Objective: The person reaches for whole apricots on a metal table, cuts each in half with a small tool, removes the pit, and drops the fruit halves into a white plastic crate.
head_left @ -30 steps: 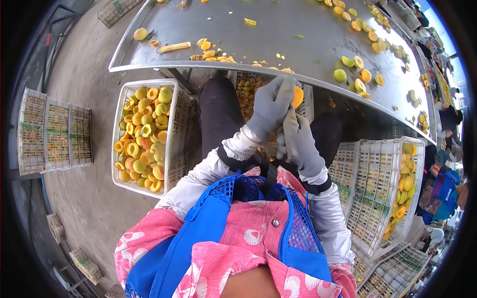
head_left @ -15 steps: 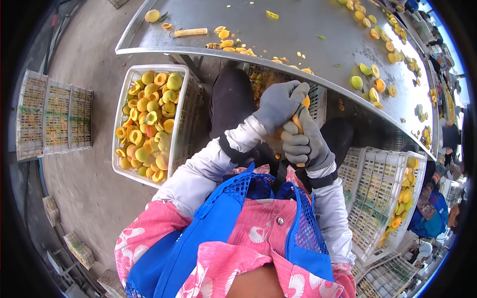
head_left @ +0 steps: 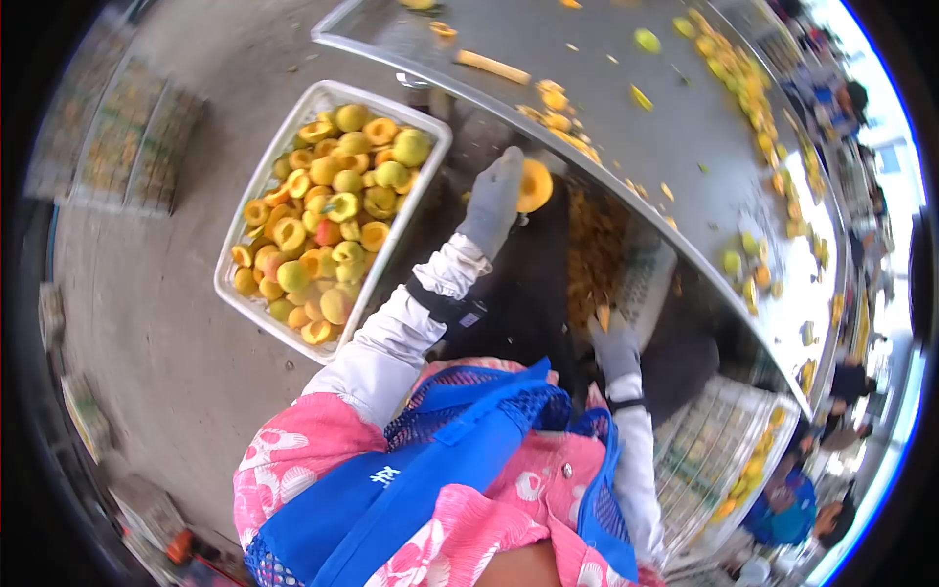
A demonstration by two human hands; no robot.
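Note:
My left hand (head_left: 496, 201), in a grey glove, grips a yellow peach half (head_left: 534, 186), its cut face and round hollow showing. It is beside the right rim of a white crate (head_left: 227, 230) heaped with peach halves (head_left: 335, 207). Lower and to the right, my gloved right hand (head_left: 617, 354) is closed around a small wooden-handled tool (head_left: 603, 317). Only a short orange-brown piece of that tool shows, so its working end cannot be made out. Below the table edge, between my hands, lies a container of orange-brown scraps (head_left: 592, 245).
A metal table (head_left: 606, 108) crosses the upper right, with a wooden stick (head_left: 492, 67), fruit scraps and peach pieces on it. Stacked crates stand at left (head_left: 117, 137) and lower right (head_left: 709, 455). Several people work along the right side; one wears blue (head_left: 787, 509).
My hands were together at the fruit and have moved apart. The left went up and left with the peach half; the right dropped lower with the tool. The view has turned.

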